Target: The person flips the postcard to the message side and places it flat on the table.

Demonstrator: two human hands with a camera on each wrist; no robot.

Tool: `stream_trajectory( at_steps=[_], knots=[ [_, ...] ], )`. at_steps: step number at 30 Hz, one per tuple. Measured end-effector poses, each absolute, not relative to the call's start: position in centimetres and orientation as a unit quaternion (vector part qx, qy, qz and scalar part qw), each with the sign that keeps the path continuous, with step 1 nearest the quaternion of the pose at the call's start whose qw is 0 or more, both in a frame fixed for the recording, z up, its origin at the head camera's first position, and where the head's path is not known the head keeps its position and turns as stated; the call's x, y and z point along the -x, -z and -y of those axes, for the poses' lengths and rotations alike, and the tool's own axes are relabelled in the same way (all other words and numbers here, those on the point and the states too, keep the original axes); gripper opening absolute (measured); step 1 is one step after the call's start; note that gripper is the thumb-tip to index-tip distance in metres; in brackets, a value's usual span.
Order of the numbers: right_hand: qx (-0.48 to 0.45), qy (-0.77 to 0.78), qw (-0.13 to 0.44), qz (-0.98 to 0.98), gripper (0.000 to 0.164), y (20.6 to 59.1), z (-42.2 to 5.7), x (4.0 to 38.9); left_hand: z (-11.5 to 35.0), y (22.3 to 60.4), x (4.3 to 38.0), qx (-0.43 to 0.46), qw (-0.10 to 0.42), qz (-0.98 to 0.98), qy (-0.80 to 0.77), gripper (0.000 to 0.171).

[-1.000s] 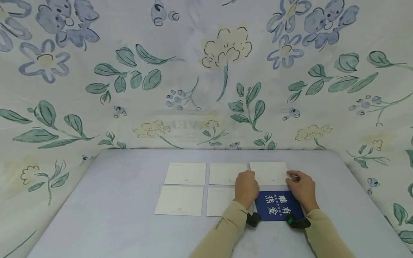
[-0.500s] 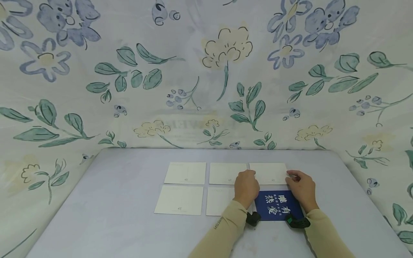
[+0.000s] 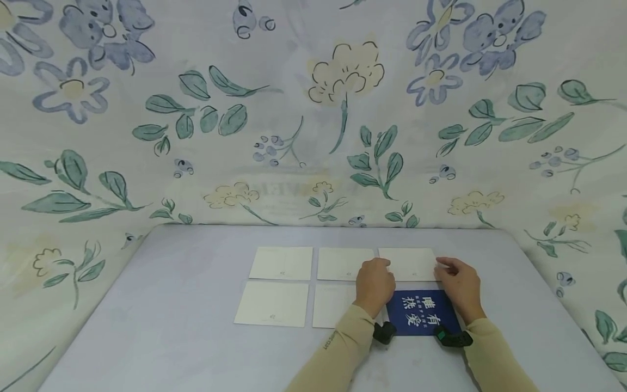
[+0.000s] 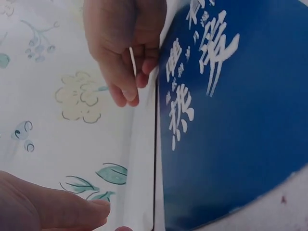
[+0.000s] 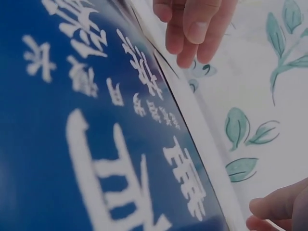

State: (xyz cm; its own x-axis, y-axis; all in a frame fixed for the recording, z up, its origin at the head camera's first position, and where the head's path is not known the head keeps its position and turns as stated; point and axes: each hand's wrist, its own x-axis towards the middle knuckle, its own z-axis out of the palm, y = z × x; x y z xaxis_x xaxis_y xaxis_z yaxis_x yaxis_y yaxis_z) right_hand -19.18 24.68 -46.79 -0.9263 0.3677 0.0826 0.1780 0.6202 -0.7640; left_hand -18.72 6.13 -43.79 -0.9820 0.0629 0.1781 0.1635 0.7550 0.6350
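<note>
A white card (image 3: 409,265) lies flat at the far right of two rows of cards. My left hand (image 3: 374,286) is at its left edge, with the index fingertip over the card's corner. At the opposite edge, my right hand (image 3: 459,288) has its thumb and fingertips beside the card, slightly apart from each other. Just in front lies a dark blue card (image 3: 413,311) printed with white characters. Both wrist views show this blue card (image 4: 231,134) large, with the white card (image 4: 144,168) as a thin strip beyond it. Neither hand visibly grips anything.
More white cards lie left of the hands: two in the back row (image 3: 281,263) and two in the front row (image 3: 272,303), one partly hidden by my left arm. The white table (image 3: 161,326) meets a flower-patterned cloth (image 3: 284,109) at its back edge.
The white card's far edge has settled slightly nearer to me. My right hand has shifted a little to the right. The other cards stay as they were.
</note>
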Motion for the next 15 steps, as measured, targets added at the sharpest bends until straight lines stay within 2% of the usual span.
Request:
stream_trajectory(
  at_steps=[15],
  knots=[
    [0.165, -0.441, 0.142, 0.871, 0.032, 45.0, -24.0, 18.6, -6.4, 42.2, 17.7, 0.091, 0.057, 0.934, 0.341, 0.022]
  ],
)
